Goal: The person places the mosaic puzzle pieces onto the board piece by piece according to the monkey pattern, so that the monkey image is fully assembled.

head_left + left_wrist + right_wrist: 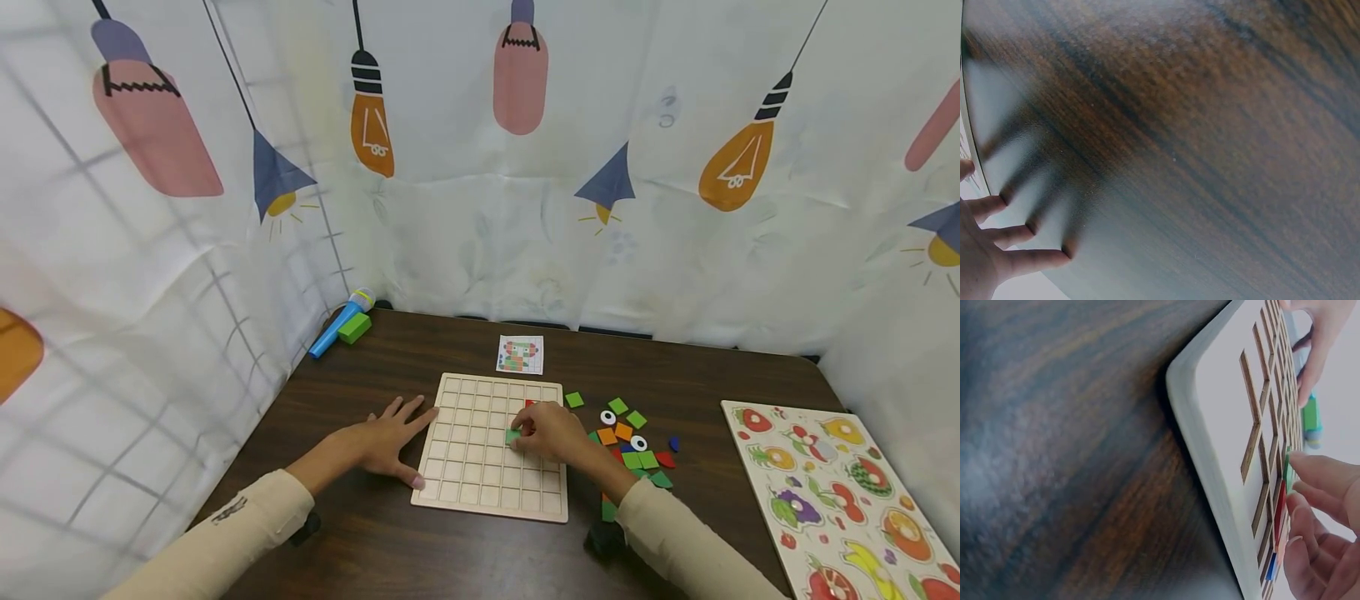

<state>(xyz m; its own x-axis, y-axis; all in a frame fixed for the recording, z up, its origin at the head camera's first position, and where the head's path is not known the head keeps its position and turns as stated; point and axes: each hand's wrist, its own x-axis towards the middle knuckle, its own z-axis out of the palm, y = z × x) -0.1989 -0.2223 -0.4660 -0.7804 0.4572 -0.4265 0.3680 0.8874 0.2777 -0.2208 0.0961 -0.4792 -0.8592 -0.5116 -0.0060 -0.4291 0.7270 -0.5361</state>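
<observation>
A pale wooden grid board [465, 433] lies on the dark table in the head view. My right hand [551, 432] is over its right half and pinches a green square tile [512, 436] at the grid. A red tile [529, 402] shows on the board just beyond those fingers; in the right wrist view a blue tile [1272, 566] also sits in the grid near the hand. With fingers spread, my left hand [386, 439] rests at the board's left edge, its thumb on the near-left corner. The left wrist view shows its fingertips [1066, 253] on the table.
Loose coloured tiles [647, 459] and eye-like discs lie right of the board. Behind it is a small printed picture card [520, 355]. A toy microphone [341, 325] and a green block [355, 328] are at the back left, a fruit puzzle board [840, 500] at the right.
</observation>
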